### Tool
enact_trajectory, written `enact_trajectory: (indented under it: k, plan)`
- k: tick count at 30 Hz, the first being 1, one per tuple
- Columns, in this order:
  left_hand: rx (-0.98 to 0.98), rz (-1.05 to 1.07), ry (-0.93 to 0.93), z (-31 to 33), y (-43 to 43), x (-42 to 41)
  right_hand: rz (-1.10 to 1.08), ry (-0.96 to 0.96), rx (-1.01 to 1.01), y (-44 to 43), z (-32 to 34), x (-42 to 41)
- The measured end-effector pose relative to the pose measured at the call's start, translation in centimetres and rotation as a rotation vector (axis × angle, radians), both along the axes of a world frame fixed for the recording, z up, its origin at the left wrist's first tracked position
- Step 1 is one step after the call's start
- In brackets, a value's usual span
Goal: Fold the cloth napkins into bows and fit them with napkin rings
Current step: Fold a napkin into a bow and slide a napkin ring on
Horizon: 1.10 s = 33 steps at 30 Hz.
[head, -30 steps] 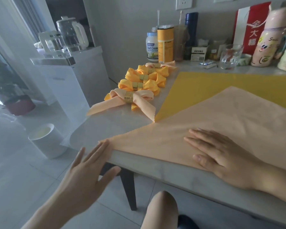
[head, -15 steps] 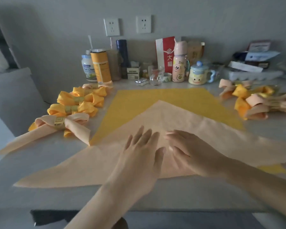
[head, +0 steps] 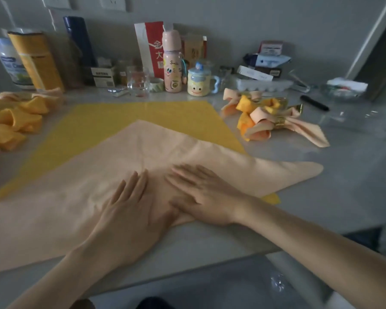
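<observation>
A peach cloth napkin (head: 80, 188) lies folded into a wide triangle on the table, its long edge toward me. Under it lies a yellow napkin (head: 129, 117), also triangular. My left hand (head: 129, 210) presses flat on the peach napkin near its middle, fingers straight. Beside it, my right hand (head: 201, 192) also lies flat on the cloth, fingers spread toward the left. Finished yellow bows (head: 11, 121) sit at the left edge. More peach and yellow bows with gold rings (head: 274, 117) lie at the right.
Along the back wall stand a yellow canister (head: 36, 61), a blue bottle (head: 78, 43), a glass (head: 138, 82), a pink bottle (head: 172, 65), a smiley mug (head: 198, 81) and boxes (head: 263, 65). A black pen (head: 314, 103) lies at the right. The grey table (head: 343, 186) ends close to me.
My view swung from the left side to the table's centre and right. My left hand came up from below the edge onto the peach napkin; both hands now lie side by side on it.
</observation>
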<state>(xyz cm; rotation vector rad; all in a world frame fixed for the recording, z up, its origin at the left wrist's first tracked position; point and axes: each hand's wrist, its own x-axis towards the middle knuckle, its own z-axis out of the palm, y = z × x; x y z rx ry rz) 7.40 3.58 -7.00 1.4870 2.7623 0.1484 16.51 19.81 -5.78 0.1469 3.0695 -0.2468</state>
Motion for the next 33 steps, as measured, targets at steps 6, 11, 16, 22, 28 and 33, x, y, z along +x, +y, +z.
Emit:
enact_trajectory:
  k: [6,11,16,22,28,33]
  plan:
    - [-0.061,0.018,-0.012,0.2,0.6,0.2,-0.240,-0.104,0.049,6.6,0.8,6.2]
    - [-0.058,-0.003,-0.004,0.1,0.6,0.1,-0.516,-0.153,-0.021,10.8,1.4,11.4]
    - [-0.050,0.004,-0.018,0.2,0.6,0.3,-0.725,-0.043,-0.340,14.2,0.8,13.8]
    - [0.031,-0.050,-0.016,1.8,1.0,0.8,-0.717,0.435,-0.046,10.1,4.6,11.5]
    - [0.060,-0.056,-0.006,1.1,2.0,1.2,0.098,0.099,-0.035,-4.7,1.3,7.1]
    - [-0.010,-0.027,-0.057,0.2,1.8,0.9,0.012,-0.021,0.036,-2.4,0.4,8.9]
